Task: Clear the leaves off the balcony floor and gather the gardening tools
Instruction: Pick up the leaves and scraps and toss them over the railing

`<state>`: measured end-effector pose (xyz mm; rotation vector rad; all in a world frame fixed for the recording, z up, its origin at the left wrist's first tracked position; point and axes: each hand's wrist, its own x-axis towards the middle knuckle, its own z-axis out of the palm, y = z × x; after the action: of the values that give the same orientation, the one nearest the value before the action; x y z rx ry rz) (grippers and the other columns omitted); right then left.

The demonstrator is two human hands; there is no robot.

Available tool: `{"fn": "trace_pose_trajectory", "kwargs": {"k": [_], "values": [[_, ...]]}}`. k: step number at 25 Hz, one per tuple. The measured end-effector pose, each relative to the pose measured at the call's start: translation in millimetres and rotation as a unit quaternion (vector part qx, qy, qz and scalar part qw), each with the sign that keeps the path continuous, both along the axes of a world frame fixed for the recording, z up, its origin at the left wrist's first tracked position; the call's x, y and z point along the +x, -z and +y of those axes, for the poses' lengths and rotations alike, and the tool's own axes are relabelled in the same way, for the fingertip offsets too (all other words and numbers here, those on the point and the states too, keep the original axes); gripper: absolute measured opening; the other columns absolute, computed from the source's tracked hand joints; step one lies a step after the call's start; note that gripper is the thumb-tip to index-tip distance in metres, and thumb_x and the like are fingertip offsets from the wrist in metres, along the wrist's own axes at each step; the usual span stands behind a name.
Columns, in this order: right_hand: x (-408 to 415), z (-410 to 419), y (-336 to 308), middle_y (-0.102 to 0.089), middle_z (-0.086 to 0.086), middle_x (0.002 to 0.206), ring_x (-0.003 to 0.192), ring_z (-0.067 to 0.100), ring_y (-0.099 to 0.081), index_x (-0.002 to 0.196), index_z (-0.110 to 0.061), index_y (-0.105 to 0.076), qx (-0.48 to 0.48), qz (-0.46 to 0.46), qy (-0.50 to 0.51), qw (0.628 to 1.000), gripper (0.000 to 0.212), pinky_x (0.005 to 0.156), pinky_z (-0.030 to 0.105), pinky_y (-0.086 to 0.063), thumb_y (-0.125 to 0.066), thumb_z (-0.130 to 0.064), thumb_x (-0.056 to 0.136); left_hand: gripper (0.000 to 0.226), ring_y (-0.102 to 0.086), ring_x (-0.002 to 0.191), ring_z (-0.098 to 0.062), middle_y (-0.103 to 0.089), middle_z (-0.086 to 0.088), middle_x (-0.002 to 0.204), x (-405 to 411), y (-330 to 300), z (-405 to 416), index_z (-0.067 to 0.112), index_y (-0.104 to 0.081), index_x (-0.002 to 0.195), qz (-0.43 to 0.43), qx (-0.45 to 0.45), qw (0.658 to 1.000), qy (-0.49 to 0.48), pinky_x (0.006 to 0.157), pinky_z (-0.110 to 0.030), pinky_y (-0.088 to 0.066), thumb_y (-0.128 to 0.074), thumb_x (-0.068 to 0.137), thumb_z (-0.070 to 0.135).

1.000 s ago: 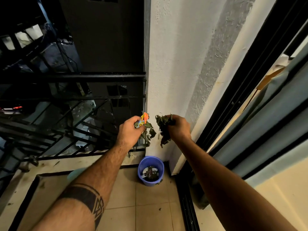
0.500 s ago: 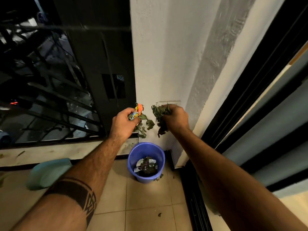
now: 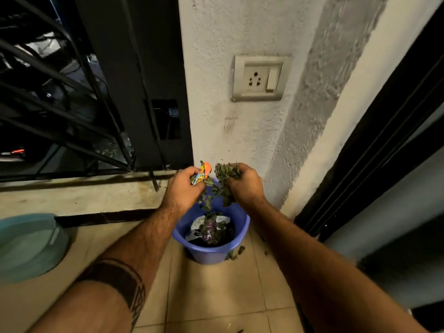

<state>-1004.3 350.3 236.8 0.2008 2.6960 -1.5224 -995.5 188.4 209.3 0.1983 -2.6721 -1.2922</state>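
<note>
Now both hands above blue bucket: left hand clutches leaves, wrapper; right hand clutches leaves.

A grey wall socket with switch sits on the rough white plastered wall at the corner of a tiled balcony. To the left, a black metal railing rises from a stained concrete ledge, and a teal plastic tub rests on the beige floor tiles below it. A dark sliding door frame runs along the right side.
</note>
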Motion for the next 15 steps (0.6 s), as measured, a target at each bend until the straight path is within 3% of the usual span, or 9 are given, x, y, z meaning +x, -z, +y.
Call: {"fn": "trace_pose_trajectory", "kwargs": {"k": [2, 7, 9, 11, 12, 15], "values": [[1.3, -2.9, 28.6, -0.075, 0.005, 0.102, 0.096, 0.025, -0.069, 0.113, -0.022, -0.07, 0.0, -0.008, -0.004, 1.0, 0.036, 0.09, 0.042, -0.058, -0.062, -0.003, 0.084, 0.021, -0.056, 0.062, -0.017, -0.07, 0.0, 0.081, -1.3, 29.1, 0.4, 0.024, -0.069, 0.098, -0.002, -0.007, 1.0, -0.007, 0.064, -0.034, -0.05, -0.071, 0.082, 0.01], [3.7, -6.9, 59.5, -0.074, 0.005, 0.107, 0.102, 0.024, -0.066, 0.115, -0.02, -0.069, 0.046, -0.02, -0.034, 0.998, 0.032, 0.091, 0.031, -0.052, -0.066, -0.009, 0.085, 0.031, -0.064, 0.086, -0.028, -0.07, -0.007, 0.097, -1.7, 60.8, -3.8, 0.016, -0.071, 0.109, -0.051, -0.041, 0.998, -0.002, 0.071, -0.027, -0.041, -0.075, 0.078, 0.011], [-2.1, -8.1, 64.2, -0.07, 0.009, 0.123, 0.116, 0.025, -0.063, 0.129, -0.016, -0.063, 0.098, -0.05, -0.089, 0.99, 0.047, 0.097, 0.03, -0.046, -0.07, -0.011, 0.083, 0.061, -0.064, 0.109, -0.027, -0.068, -0.008, 0.118, -5.0, 61.2, -6.8, 0.014, -0.061, 0.133, -0.135, -0.056, 0.987, 0.061, 0.082, -0.027, -0.045, -0.08, 0.074, 0.012], [-8.7, -7.7, 64.2, -0.054, 0.012, 0.146, 0.134, 0.025, -0.051, 0.152, -0.011, -0.04, 0.131, -0.099, -0.14, 0.977, 0.079, 0.109, 0.031, -0.039, -0.076, -0.011, 0.082, 0.101, -0.054, 0.128, -0.023, -0.055, -0.004, 0.142, -8.3, 54.7, -6.9, 0.019, -0.033, 0.155, -0.223, -0.084, 0.962, 0.132, 0.1, -0.027, -0.044, -0.086, 0.07, 0.013], [-12.4, -7.6, 61.9, -0.051, 0.013, 0.149, 0.136, 0.026, -0.049, 0.155, -0.01, -0.034, 0.137, -0.111, -0.145, 0.974, 0.086, 0.111, 0.033, -0.038, -0.077, -0.01, 0.081, 0.107, -0.052, 0.13, -0.023, -0.05, -0.003, 0.147, -11.8, 50.1, -7.2, 0.022, -0.026, 0.158, -0.233, -0.102, 0.956, 0.143, 0.102, -0.027, -0.043, -0.087, 0.07, 0.015], [-21.0, -7.9, 57.6, -0.062, 0.014, 0.134, 0.125, 0.029, -0.059, 0.148, -0.016, -0.046, 0.136, -0.098, -0.113, 0.979, 0.075, 0.102, 0.036, -0.048, -0.075, -0.006, 0.08, 0.095, -0.053, 0.13, -0.023, -0.049, 0.0, 0.15, -22.5, 41.5, -10.5, 0.026, -0.034, 0.155, -0.201, -0.147, 0.961, 0.122, 0.101, -0.027, -0.043, -0.084, 0.074, 0.02]]}}
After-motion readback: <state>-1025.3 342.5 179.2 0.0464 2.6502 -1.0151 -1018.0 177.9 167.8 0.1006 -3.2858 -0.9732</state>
